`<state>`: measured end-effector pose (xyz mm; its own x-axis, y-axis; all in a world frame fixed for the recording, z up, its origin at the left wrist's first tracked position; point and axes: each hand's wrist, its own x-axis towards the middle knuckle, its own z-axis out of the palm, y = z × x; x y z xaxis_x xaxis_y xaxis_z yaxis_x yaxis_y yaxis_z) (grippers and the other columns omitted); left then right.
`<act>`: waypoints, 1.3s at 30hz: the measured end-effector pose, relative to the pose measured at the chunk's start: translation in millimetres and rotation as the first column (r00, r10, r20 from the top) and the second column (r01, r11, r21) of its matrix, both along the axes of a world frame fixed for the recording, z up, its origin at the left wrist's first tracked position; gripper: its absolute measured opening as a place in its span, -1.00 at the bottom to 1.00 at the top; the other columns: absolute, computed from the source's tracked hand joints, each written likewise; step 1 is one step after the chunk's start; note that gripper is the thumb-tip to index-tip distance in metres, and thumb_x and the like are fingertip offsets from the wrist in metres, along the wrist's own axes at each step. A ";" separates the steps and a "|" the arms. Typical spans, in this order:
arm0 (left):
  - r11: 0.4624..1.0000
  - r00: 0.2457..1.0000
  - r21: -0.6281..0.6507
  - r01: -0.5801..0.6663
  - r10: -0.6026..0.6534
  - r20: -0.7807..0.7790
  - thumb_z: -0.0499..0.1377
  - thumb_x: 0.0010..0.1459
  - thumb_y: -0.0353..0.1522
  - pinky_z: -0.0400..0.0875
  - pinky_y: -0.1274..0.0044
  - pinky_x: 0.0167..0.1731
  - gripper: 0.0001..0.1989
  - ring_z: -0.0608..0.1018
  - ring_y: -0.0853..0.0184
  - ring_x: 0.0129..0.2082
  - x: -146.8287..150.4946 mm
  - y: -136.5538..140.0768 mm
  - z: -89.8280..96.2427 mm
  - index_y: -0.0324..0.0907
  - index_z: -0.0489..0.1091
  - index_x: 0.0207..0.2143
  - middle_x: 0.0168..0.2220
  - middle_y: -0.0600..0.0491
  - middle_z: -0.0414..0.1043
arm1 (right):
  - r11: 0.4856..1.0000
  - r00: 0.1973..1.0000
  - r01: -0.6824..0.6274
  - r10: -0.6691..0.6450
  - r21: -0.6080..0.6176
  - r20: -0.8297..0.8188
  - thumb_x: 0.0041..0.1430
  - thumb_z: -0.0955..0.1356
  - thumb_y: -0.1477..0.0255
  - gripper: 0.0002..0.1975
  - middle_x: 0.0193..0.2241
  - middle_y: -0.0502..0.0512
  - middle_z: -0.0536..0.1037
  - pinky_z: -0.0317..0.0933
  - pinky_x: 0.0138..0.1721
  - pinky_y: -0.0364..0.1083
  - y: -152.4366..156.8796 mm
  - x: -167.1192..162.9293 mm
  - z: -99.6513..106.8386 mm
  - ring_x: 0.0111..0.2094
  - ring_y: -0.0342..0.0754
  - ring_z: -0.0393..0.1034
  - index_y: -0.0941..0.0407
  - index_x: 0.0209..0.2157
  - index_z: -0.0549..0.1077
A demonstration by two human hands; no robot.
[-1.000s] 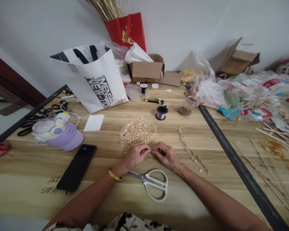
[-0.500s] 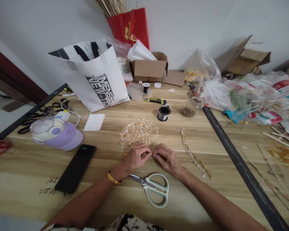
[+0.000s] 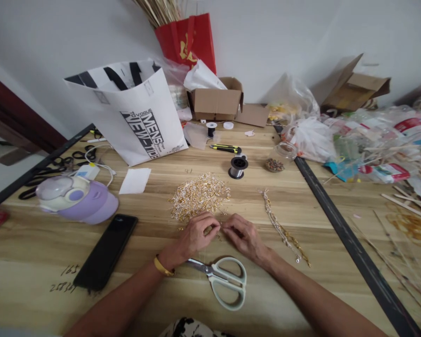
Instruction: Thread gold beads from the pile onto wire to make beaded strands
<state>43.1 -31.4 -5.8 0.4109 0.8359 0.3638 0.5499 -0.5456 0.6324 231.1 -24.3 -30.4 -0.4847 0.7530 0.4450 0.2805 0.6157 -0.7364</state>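
My left hand (image 3: 200, 232) and my right hand (image 3: 243, 235) meet almost tip to tip over the table. Both have thumb and forefinger pinched together; whatever lies between them is too small to make out. Just beyond my left hand spreads a heap of gold and silver bead-like pieces (image 3: 199, 194), with a few loose bits near the fingertips. Scissors with pale green handles (image 3: 228, 283) lie below the hands, their blades partly under my left wrist. Right of my right hand rest gold and silver chains (image 3: 284, 229) laid lengthwise.
A spool of wire (image 3: 238, 167), a yellow-black utility knife (image 3: 225, 149) and a jar of beads (image 3: 279, 157) stand beyond the heap. At left are a phone (image 3: 107, 252), a purple device (image 3: 79, 199) and a white bag (image 3: 136, 117). Plastic bottles and sticks crowd the right.
The view has shifted slightly, so the table's things sit a little differently in the picture. Both hands keep their pinched pose close together, with hardly any movement.
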 end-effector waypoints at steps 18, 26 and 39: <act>0.994 0.992 0.029 -0.103 0.100 0.070 0.11 0.11 -0.48 0.34 0.55 -0.37 -0.89 0.46 0.36 -0.42 -12.7 13.3 -5.3 -0.24 0.39 -0.46 -0.47 0.03 0.44 | 0.939 0.968 0.175 -0.220 -0.297 -0.124 0.18 0.31 0.38 -0.85 -0.49 0.03 0.39 0.13 -0.48 -0.17 6.2 4.4 -1.5 -0.47 -0.13 0.26 0.14 -0.43 0.42; 0.989 0.989 0.040 -0.143 0.141 0.030 0.13 0.11 -0.48 0.35 0.52 -0.32 -0.91 0.47 0.35 -0.38 -23.9 23.5 -14.8 -0.23 0.41 -0.43 -0.44 0.02 0.46 | 0.872 0.938 0.186 -0.294 -0.452 -0.182 0.16 0.31 0.30 -0.79 -0.55 -0.02 0.36 0.05 -0.54 -0.19 8.1 5.3 1.5 -0.56 -0.18 0.18 0.15 -0.43 0.39; 0.996 0.995 0.053 -0.077 0.081 -0.065 0.14 0.10 -0.52 0.36 0.51 -0.30 -0.90 0.46 0.34 -0.35 -21.6 20.7 -14.7 -0.22 0.43 -0.38 -0.40 0.02 0.47 | 0.861 0.949 0.159 -0.268 -0.482 -0.164 0.16 0.30 0.27 -0.77 -0.59 -0.04 0.32 0.00 -0.58 -0.20 6.4 4.7 1.4 -0.59 -0.20 0.11 0.16 -0.42 0.37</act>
